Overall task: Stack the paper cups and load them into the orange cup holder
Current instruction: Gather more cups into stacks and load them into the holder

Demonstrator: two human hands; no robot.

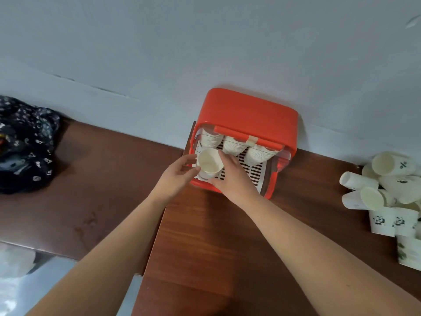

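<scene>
Head view: both arms reach to frame centre. Left hand (178, 173) and right hand (231, 177), fingers curled, each grip closed round the cup stack (209, 165), tilted at the holder's (248, 110) lower-left opening. Loose cups (385, 188) lie on the desk (205, 242), right edge.

Glossy plastic holder (248, 110); wood table (216, 247)

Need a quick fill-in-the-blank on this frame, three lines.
1. The left hand and right hand hold one cup stack at the holder, whose colour is ___.
2. Behind it, ___ stacks already sit in the holder.
3. Loose cups lie on the table on the holder's ___ side.
Missing: orange; three; right.
</scene>
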